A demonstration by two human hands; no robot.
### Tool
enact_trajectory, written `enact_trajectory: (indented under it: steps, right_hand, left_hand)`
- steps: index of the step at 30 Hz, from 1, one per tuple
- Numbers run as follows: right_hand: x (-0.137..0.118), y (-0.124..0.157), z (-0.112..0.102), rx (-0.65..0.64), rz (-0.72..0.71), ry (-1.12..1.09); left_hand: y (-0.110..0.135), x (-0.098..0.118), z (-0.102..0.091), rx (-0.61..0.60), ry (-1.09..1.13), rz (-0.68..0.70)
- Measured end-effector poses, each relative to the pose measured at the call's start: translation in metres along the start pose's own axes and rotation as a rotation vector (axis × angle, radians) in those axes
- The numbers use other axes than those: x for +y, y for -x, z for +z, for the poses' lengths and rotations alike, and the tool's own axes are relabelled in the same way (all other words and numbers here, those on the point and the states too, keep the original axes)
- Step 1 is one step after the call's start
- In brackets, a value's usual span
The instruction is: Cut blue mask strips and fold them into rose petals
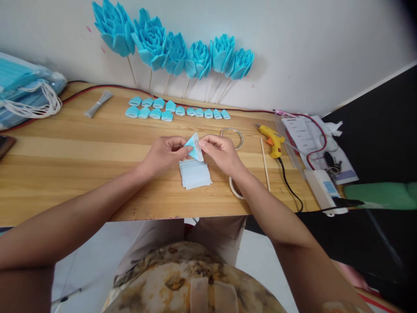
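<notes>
A small blue and white fabric piece (194, 148), folded to a triangle, is held up between both hands. My left hand (167, 151) pinches its blue side between thumb and fingers. The thumb and fingertips of my right hand (219, 150) grip its white edge. Just below lies a stack of pale blue fabric rectangles (196, 175) on the wooden table (81, 161). Behind the hands, folded blue petals (155, 114) sit in two rows. One roll of tape (236, 191) is partly covered by my right forearm.
Blue fabric flowers (197, 58) on sticks lean against the wall. At the right are a tape ring (241, 141), a thin stick (265, 165), a yellow glue gun (273, 140) with its cord and a white power strip (321, 184). Bagged face masks (24, 89) and a tied bundle (98, 104) lie left.
</notes>
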State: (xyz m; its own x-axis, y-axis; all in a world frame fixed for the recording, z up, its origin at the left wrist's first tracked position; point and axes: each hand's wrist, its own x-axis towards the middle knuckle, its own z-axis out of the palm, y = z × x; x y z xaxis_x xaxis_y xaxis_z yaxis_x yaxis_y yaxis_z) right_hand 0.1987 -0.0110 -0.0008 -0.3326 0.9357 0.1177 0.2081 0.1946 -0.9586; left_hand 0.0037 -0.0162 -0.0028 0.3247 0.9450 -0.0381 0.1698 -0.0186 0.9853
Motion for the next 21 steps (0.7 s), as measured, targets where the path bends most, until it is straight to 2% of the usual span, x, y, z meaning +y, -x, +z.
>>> enact_trajectory:
  steps: [4,8,16,21]
  right_hand:
    - [0.0035,-0.0005,0.0013,-0.041,-0.020,0.029]
    - [0.0057,-0.0015,0.0014,-0.007,-0.036,0.013]
    - [0.0009,-0.0039,-0.0012,0.064,-0.033,-0.039]
    - [0.0008,-0.0026,0.0010,0.045,-0.034,-0.034]
  left_hand:
    - [0.0007,-0.0007,0.0005,-0.003,-0.026,0.019]
    - [0.0010,0.0016,-0.0007,0.002,-0.028,0.033]
    - [0.0010,0.0063,-0.0036,0.096,0.014,0.046]
    - [0.0000,0.0036,-0.0034,0.039,0.018,0.071]
